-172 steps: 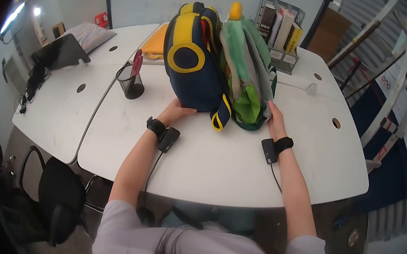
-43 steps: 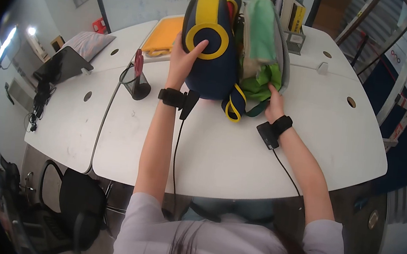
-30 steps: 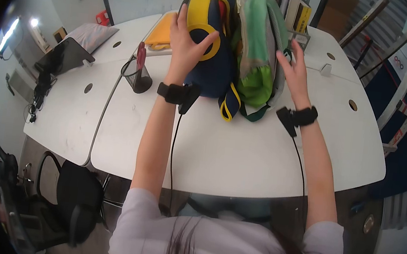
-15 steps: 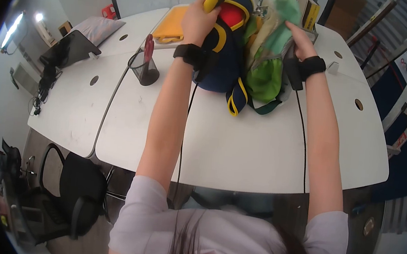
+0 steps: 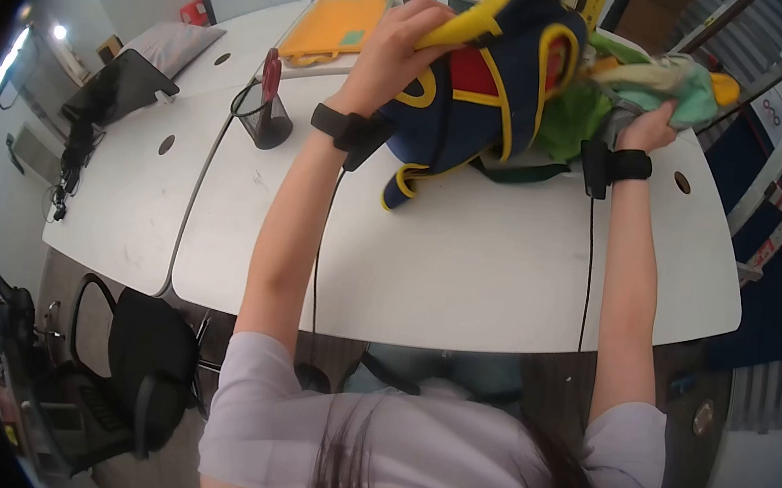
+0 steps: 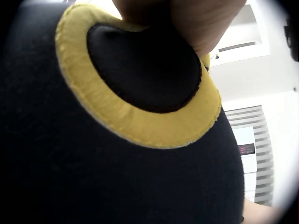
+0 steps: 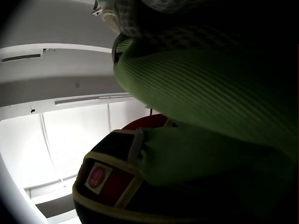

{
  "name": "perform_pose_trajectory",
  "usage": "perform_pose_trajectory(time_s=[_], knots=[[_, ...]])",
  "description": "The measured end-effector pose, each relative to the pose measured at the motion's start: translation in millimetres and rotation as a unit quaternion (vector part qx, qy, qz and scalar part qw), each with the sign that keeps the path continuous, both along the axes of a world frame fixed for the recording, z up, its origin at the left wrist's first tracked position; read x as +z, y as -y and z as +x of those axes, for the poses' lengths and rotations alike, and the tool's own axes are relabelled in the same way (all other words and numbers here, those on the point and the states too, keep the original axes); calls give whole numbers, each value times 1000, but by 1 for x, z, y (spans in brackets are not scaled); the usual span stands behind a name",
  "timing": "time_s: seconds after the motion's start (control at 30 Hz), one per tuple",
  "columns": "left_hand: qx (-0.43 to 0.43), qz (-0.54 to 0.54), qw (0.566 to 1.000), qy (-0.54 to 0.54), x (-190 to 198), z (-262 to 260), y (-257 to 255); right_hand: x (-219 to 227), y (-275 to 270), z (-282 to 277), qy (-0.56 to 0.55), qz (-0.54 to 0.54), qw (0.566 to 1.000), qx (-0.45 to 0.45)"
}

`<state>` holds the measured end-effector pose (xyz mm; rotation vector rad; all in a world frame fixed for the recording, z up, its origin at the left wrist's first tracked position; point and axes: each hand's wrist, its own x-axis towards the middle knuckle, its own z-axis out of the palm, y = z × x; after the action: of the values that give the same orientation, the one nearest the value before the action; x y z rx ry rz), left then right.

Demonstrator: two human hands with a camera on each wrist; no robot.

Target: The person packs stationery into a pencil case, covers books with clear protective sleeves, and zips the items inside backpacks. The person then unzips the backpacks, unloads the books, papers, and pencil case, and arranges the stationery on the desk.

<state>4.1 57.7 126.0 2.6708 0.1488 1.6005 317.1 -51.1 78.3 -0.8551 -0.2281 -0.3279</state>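
Observation:
In the head view my left hand (image 5: pixel 393 57) grips the yellow edge of a navy, yellow and red backpack (image 5: pixel 466 123), which tilts to the right. My right hand (image 5: pixel 649 128) holds the upper part of a green and grey backpack (image 5: pixel 571 120), which leans over to the right beside the navy one. In the left wrist view fingers (image 6: pixel 201 21) press on the navy fabric (image 6: pixel 117 182) above a yellow ring (image 6: pixel 154 133). The right wrist view shows ribbed green fabric (image 7: pixel 201 93) close up, with the navy bag's red patch (image 7: pixel 110 186) below; my right fingers are hidden there.
A mesh pen cup (image 5: pixel 270 125) with red-handled scissors stands left of the bags. Behind it lies an orange folder (image 5: pixel 338 27). A dark monitor (image 5: pixel 121 87) and a pillow (image 5: pixel 171 48) are at the far left; a ladder (image 5: pixel 766 212) stands right of the table.
The two backpacks were upright side by side; now both tilt right, their tops apart. My left hand moved from the navy bag's front to its upper edge, and my right hand moved up and right.

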Motion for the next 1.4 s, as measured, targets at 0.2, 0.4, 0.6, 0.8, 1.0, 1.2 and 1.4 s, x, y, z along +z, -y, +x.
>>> perform_pose_trajectory(time_s=[0.2, 0.4, 0.6, 0.8, 1.0, 1.2, 1.4], knots=[[-31, 24, 997, -74, -7, -6, 38, -11, 60, 6, -32, 61, 997, 32], [-116, 45, 969, -213, -27, -38, 97, -37, 106, 14, -55, 72, 988, 121], [-33, 17, 946, -322, -72, -45, 116, -77, 127, 28, -125, 76, 968, 204], [40, -9, 957, -287, -82, -25, 60, -93, 132, 1, -252, 119, 873, 399], [105, -50, 956, -270, -96, -21, 14, -80, 121, -60, -470, 58, 766, 435], [138, -68, 943, -295, -98, -37, 16, -75, 104, -75, -218, -106, 777, 581], [17, -188, 896, -402, -76, -65, 33, -60, 63, -57, 77, -380, 792, 472]])
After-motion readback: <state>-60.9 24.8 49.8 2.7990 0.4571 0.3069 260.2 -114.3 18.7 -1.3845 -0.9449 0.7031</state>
